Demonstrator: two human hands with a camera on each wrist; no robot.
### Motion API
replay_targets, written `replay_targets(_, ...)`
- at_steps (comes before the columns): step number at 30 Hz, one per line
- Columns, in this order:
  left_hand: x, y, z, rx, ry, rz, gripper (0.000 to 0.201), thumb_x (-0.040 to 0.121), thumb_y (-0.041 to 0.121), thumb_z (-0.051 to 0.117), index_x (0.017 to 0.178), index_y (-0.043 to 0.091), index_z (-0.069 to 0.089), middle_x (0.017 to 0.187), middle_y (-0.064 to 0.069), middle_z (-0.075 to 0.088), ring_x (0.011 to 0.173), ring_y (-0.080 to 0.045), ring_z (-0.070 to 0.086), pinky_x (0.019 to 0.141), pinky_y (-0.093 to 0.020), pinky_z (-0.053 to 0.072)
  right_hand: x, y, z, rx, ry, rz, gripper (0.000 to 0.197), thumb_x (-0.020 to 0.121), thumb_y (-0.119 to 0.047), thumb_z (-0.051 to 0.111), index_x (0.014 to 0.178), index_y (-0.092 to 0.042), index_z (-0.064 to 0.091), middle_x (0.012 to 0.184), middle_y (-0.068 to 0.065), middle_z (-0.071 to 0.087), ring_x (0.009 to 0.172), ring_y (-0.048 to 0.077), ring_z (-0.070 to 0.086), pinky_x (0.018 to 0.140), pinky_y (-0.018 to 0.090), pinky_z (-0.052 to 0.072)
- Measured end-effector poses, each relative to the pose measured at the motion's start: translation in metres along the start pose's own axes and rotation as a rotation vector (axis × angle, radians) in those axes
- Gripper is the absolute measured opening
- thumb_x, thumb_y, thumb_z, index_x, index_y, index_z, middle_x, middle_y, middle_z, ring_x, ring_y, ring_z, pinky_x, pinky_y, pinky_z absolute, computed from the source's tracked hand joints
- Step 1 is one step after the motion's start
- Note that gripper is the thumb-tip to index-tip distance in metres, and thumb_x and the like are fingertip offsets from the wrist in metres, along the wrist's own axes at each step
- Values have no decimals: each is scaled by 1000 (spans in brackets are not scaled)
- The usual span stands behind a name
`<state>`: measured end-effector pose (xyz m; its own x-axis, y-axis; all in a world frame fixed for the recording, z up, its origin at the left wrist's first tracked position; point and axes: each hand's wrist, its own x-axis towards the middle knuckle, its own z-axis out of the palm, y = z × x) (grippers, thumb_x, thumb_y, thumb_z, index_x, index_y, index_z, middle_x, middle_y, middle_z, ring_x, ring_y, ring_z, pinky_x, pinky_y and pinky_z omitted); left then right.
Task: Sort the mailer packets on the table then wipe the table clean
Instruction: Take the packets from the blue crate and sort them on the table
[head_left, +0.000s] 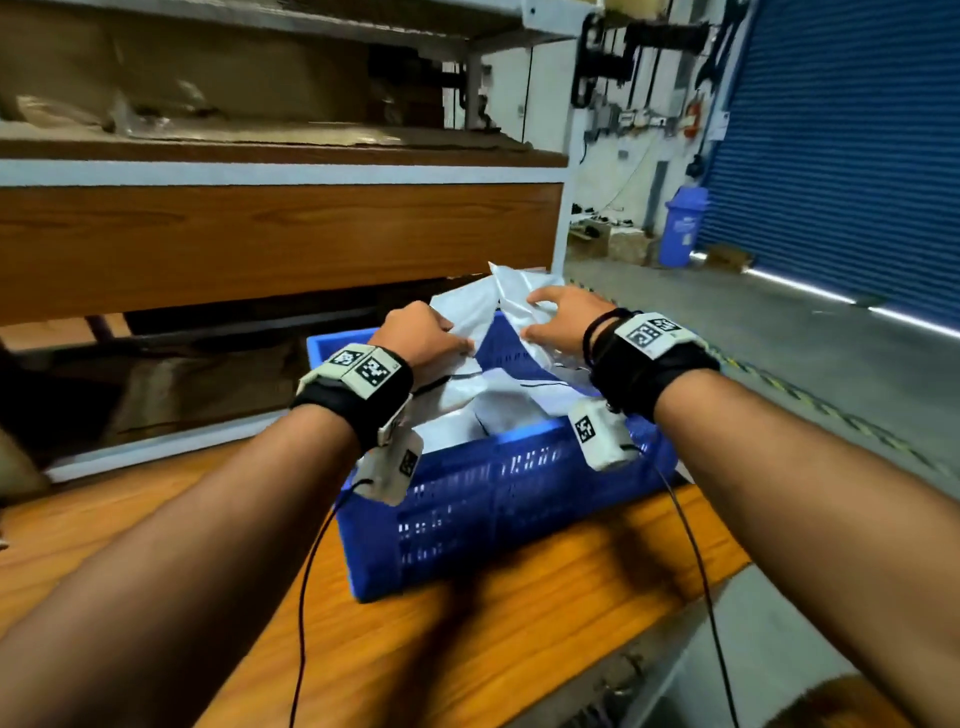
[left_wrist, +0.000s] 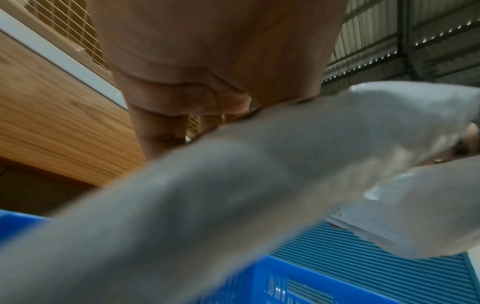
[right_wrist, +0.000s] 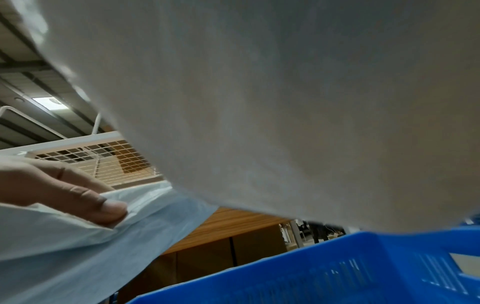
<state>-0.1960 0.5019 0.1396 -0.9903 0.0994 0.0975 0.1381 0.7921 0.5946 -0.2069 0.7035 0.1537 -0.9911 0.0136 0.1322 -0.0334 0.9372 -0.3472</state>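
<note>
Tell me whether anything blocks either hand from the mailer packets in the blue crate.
Nothing visible does. The left hand and right hand are already on the white mailer packets above the blue crate, fingers curled on the plastic. The crate is open at the top, and only more packets lie under the ones held.

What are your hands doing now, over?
Left hand and right hand each grip white mailer packets above the blue crate. More packets lie inside. Nothing in the way.

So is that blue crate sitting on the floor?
No, the blue crate stands on the wooden table, and both hands, the left hand and the right hand, reach over it into the white mailer packets.
</note>
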Motion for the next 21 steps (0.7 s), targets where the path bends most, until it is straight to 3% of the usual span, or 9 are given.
replay_targets(2,14,8,10,26,-19,-17,31,77,39,71,85,9,74,89,-10,72,89,-27,65,62,-26,41,15,15,0,-38,-40,15,55,86,-38,66,138,-29,49,144,2,47,128,24,47,97,26,39)
replay_targets(5,36,15,23,100,-75,-40,33,77,39,72,87,9,74,88,-10,71,87,-28,64,62,-29,43,36,34,9,-103,-105,54,53,86,-38,67,136,-31,49,136,4,55,121,24,53,87,22,40)
replay_targets(14,98,34,38,325,-207,15,20,83,28,64,92,10,65,94,-12,64,83,-29,57,66,-30,41,88,67,23,-353,-292,84,55,87,-41,65,138,-29,47,134,2,57,121,23,53,95,26,39)
replay_targets(16,104,32,50,380,-235,30,24,87,25,59,101,7,65,105,-14,65,89,-31,59,69,-31,42,97,71,25,-382,-326,65,54,87,-40,65,138,-28,49,134,3,56,124,23,51,98,27,37)
replay_targets(18,102,30,64,423,-266,68,30,91,21,53,116,6,62,119,-14,62,106,-33,58,76,-31,41,104,72,28,-382,-377,48,54,88,-41,65,137,-27,49,135,4,55,124,22,50,99,26,36)
replay_targets(21,89,36,79,498,-339,120,30,95,12,48,122,4,59,124,-15,59,115,-34,55,81,-31,41,118,72,31,-386,-440,26,55,89,-40,65,139,-24,48,128,5,58,117,21,54,89,23,38)
